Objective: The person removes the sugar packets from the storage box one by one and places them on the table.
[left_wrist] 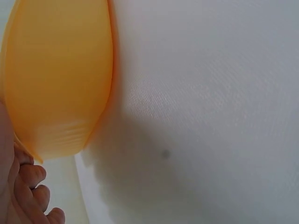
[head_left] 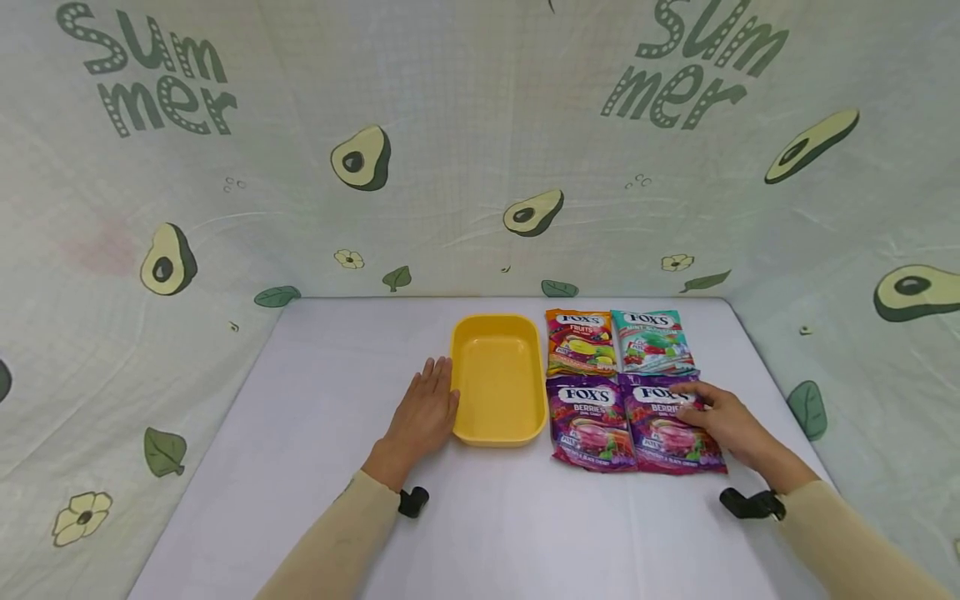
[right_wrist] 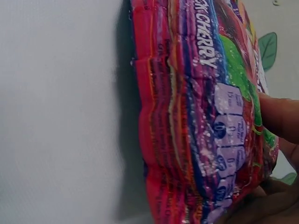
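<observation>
A yellow plastic tray (head_left: 499,442) stands at the middle of the table. Along its left rim lies my left hand (head_left: 423,412), fingers fairly straight and touching the side; the left wrist view shows the tray's outer wall (left_wrist: 60,74) beside the fingers. To the right of the tray are two purple Fox's berries candy bags, a left one (head_left: 590,425) and a right one (head_left: 671,437). My right hand (head_left: 738,429) grips the right-hand bag at its right side. In the right wrist view the thumb (right_wrist: 280,116) presses that bag's face (right_wrist: 229,112), with other fingers low at its edge.
Behind the purple bags lie an orange Fox's fruits bag (head_left: 581,342) and a teal Fox's mint bag (head_left: 654,342). The white table (head_left: 525,533) ends at an avocado-printed cloth (head_left: 450,250), which rises behind and along both sides.
</observation>
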Available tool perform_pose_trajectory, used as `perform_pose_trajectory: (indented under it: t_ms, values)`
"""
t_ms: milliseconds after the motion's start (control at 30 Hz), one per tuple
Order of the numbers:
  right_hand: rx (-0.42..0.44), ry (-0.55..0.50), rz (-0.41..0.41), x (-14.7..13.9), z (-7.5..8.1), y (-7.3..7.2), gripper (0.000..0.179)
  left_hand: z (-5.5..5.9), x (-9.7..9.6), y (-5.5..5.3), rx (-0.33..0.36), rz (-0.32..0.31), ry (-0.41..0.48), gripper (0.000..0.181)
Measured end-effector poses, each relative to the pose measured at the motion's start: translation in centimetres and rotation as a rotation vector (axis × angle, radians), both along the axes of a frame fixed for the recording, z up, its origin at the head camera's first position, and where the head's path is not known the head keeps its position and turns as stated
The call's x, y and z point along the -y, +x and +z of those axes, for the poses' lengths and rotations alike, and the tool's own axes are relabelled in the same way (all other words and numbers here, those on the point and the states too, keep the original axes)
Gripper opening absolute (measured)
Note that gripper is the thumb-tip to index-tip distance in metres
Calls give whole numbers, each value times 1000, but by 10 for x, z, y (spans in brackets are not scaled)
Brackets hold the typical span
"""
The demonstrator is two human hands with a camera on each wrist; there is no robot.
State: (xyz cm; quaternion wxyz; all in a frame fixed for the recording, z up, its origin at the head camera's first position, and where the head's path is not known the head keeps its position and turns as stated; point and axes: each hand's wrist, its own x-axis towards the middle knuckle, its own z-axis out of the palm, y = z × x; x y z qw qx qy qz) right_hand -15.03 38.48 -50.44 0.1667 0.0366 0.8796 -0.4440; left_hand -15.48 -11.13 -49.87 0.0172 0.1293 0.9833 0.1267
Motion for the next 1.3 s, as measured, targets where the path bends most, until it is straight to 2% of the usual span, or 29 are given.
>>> perform_pose_trajectory:
  t_ms: [133,367,733,933,1033,1200,1300]
  values:
    - [-30,79,20,-2,3,-2,68,2,-1,-1,11,2,3,64]
    - [-27,216,34,-1,10,-3,75,4,-1,-2,31,4,4,65]
    - [-42,298,9,-4,15,0,81,2,0,-4,49,22,-3,68]
    - [-57,372,2,-7,18,-2,81,4,4,-4,60,36,18,69]
    - [-66,429,-3,-6,20,-1,80,5,9,-1,64,37,24,70]
    - [-180,515,-52,12,27,2,79,13,23,5,37,72,8,77]
    - [-318,522,-92,35,33,1,77,20,33,6,-20,108,-4,84]
